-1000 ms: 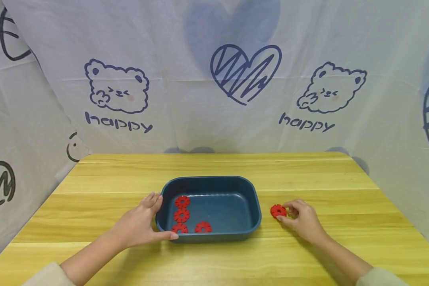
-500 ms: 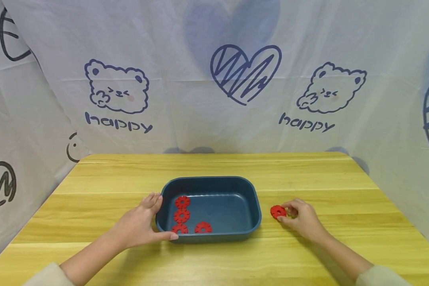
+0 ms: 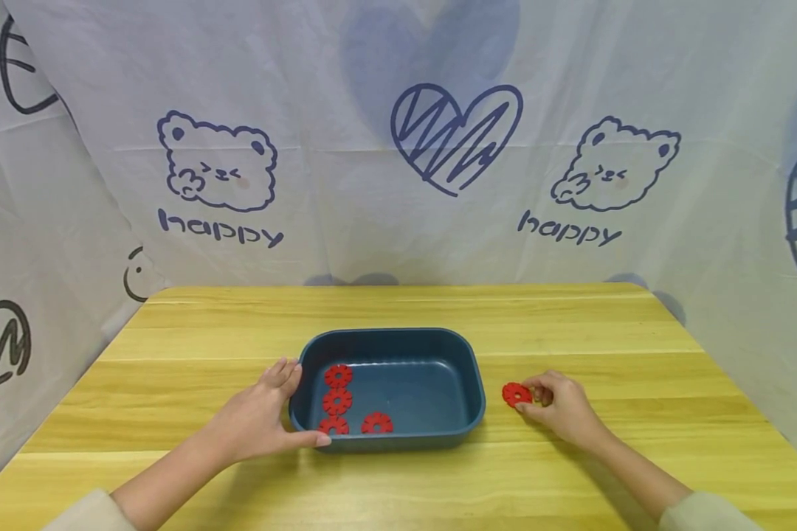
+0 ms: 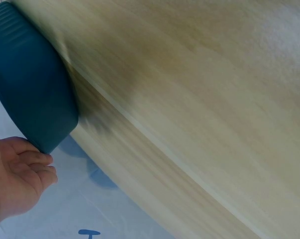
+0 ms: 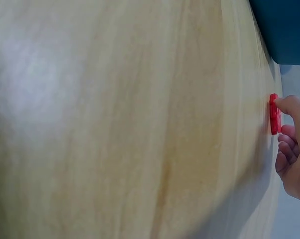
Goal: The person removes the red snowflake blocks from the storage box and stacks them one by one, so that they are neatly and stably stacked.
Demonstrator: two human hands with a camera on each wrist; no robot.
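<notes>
In the head view, a dark blue plastic tub [image 3: 398,441] stands mid-table. My left hand [image 3: 255,419] grips its near left corner, thumb along the near rim and fingers against the left side. Inside at the left, several red notched snowflake discs [image 3: 337,401] lie in a column, with another red disc [image 3: 377,422] to their right by the near wall. Right of the tub, my right hand [image 3: 567,413] pinches a red snowflake disc [image 3: 513,394] between thumb and fingers. In the right wrist view that disc [image 5: 274,119] appears edge-on, close to the tabletop.
The yellow wood-grain table [image 3: 398,487] runs back to a white cloth [image 3: 345,221] printed with bears and hearts. More of this cloth hangs at both sides. In the left wrist view, the tub's outer wall [image 4: 35,79] is beside the left fingers.
The red disc in my right hand has tilted slightly, its centre hole now showing more plainly. My left hand and the tub stay put.
</notes>
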